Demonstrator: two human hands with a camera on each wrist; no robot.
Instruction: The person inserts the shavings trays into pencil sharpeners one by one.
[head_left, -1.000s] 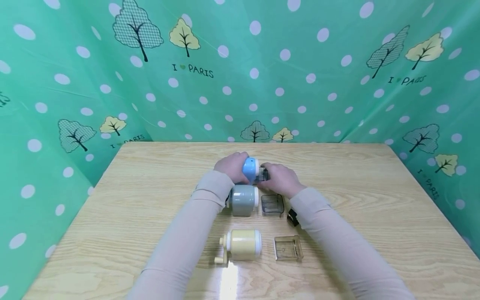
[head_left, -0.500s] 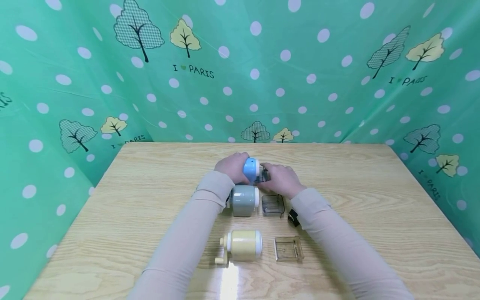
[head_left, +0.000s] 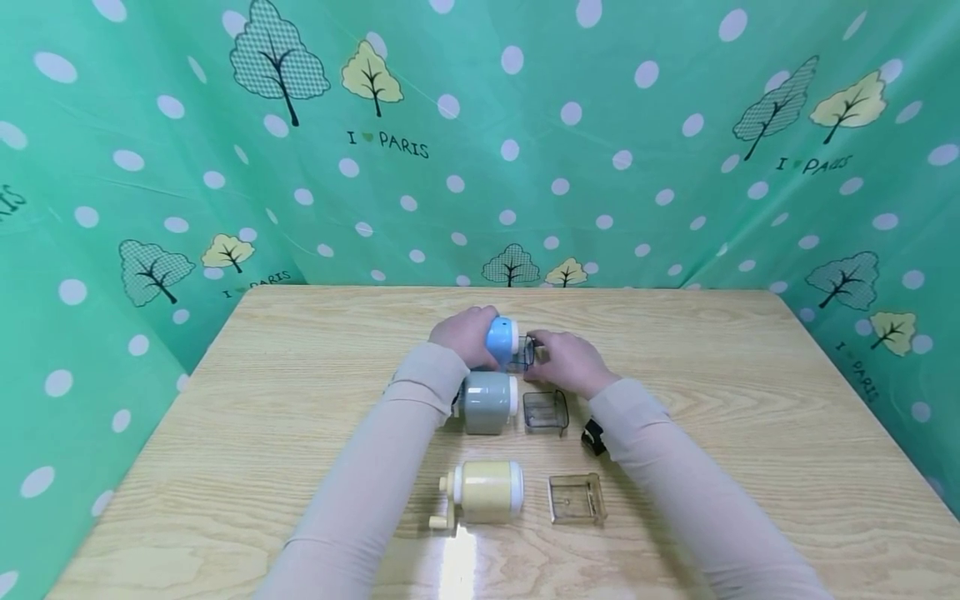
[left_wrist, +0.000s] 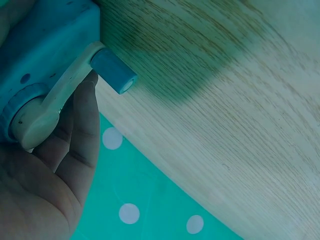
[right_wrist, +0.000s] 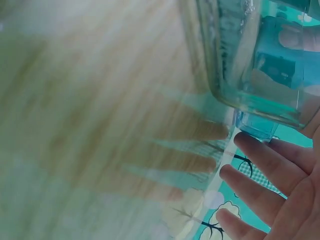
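Observation:
My left hand grips a blue pencil sharpener at the back middle of the table. Its white crank with a blue knob sticks out beside the palm in the left wrist view. Just right of the sharpener's white front rim is a clear shavings drawer. My right hand pinches this drawer's outer end between thumb and forefinger. The drawer's wall fills the upper right of the right wrist view, while the other fingers spread below it.
Nearer me lie a grey pencil sharpener and its smoky drawer. Closer still is a cream crank sharpener with a brownish drawer to its right. A green dotted curtain hangs behind the wooden table.
My right hand has shifted slightly right and toward me, its fingertips now farther out, and more of the clear drawer shows. The left hand and blue sharpener stay in place.

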